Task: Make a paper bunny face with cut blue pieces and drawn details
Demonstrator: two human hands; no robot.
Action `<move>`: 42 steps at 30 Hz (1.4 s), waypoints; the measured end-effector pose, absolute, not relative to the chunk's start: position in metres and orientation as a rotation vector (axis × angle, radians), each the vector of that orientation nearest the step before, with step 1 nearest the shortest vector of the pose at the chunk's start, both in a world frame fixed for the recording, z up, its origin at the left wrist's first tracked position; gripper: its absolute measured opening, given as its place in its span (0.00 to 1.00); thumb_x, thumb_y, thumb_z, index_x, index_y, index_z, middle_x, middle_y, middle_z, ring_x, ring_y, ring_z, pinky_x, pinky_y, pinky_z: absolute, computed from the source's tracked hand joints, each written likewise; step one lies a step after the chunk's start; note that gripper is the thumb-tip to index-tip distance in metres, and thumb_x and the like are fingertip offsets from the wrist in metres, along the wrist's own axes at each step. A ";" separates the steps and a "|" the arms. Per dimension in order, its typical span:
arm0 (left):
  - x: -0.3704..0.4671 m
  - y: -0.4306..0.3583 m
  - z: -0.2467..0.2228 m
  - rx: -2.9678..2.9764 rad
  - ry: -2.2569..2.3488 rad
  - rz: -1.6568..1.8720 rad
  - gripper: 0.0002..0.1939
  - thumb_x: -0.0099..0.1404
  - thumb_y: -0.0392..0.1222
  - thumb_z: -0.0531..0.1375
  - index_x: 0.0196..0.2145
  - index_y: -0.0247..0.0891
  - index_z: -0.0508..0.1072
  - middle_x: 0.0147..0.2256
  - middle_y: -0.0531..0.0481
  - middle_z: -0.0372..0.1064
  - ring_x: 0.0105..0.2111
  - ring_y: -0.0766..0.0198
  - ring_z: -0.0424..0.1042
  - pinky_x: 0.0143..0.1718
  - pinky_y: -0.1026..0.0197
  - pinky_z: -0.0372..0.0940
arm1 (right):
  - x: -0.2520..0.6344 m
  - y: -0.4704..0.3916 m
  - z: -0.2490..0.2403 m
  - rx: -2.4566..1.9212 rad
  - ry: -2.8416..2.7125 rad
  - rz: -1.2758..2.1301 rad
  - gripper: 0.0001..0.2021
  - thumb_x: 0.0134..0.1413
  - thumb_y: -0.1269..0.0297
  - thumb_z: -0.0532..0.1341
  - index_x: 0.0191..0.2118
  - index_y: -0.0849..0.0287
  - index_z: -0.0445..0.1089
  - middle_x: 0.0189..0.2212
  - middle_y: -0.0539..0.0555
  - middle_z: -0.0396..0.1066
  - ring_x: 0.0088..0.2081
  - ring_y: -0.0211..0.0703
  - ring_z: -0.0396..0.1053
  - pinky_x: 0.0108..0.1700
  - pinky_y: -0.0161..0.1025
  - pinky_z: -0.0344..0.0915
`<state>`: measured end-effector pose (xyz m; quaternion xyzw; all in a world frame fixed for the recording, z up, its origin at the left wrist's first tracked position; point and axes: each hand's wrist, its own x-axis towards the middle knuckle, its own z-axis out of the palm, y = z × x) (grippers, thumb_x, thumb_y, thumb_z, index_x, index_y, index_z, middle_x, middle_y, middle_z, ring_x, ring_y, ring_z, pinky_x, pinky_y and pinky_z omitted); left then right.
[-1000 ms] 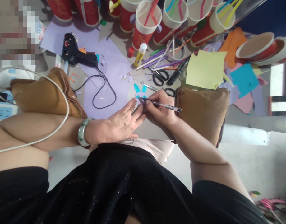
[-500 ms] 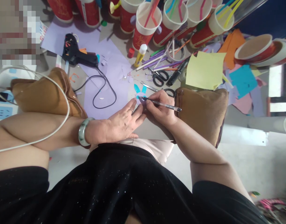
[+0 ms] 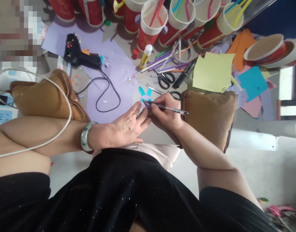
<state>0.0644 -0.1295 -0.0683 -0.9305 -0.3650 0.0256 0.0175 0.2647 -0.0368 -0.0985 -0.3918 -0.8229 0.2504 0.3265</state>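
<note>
A small purple paper rabbit face (image 3: pixel 145 96) with blue ears lies on the table in front of me. My right hand (image 3: pixel 167 111) is closed around a pen (image 3: pixel 173 110), whose tip rests at the face between its blue eye spots. My left hand (image 3: pixel 131 124) lies with fingers extended, its fingertips at the lower edge of the paper face. Just above the right hand are scissors (image 3: pixel 175 95), their handles partly hidden by the hand. The lower part of the face is covered by my fingers.
A black glue gun (image 3: pixel 82 58) with a looped cord lies on purple paper (image 3: pixel 95 106) at left. Red paper cups (image 3: pixel 150 29) with straws line the back. A glue stick (image 3: pixel 145 57), a black marker (image 3: pixel 184 75) and yellow paper (image 3: pixel 212 72) lie beyond my hands. Brown cushions (image 3: pixel 208 119) flank my arms.
Hardly anything differs. The pen tip stays on the paper face with at most a tiny shift, and both hands keep their places.
</note>
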 end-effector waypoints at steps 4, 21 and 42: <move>0.064 -0.130 -0.068 -2.870 -1.119 0.082 0.46 0.72 0.68 0.58 0.70 0.24 0.64 0.67 0.21 0.63 0.69 0.30 0.63 0.72 0.32 0.50 | 0.265 -0.037 -0.099 -1.014 -2.140 0.651 0.04 0.59 0.61 0.63 0.34 0.53 0.69 0.23 0.45 0.72 0.24 0.36 0.67 0.28 0.37 0.65; 0.064 -0.129 -0.068 -2.894 -1.131 0.100 0.46 0.72 0.67 0.58 0.70 0.25 0.63 0.68 0.21 0.62 0.69 0.30 0.62 0.72 0.32 0.49 | 0.265 -0.037 -0.100 -0.979 -2.124 0.630 0.04 0.58 0.64 0.64 0.34 0.53 0.68 0.24 0.44 0.72 0.23 0.35 0.67 0.28 0.36 0.65; 0.065 -0.130 -0.064 -2.870 -1.139 0.120 0.45 0.71 0.67 0.59 0.70 0.27 0.64 0.68 0.24 0.62 0.69 0.30 0.63 0.71 0.33 0.52 | 0.272 -0.028 -0.105 -1.105 -2.025 0.557 0.06 0.50 0.68 0.60 0.29 0.52 0.62 0.21 0.44 0.65 0.23 0.36 0.63 0.29 0.39 0.64</move>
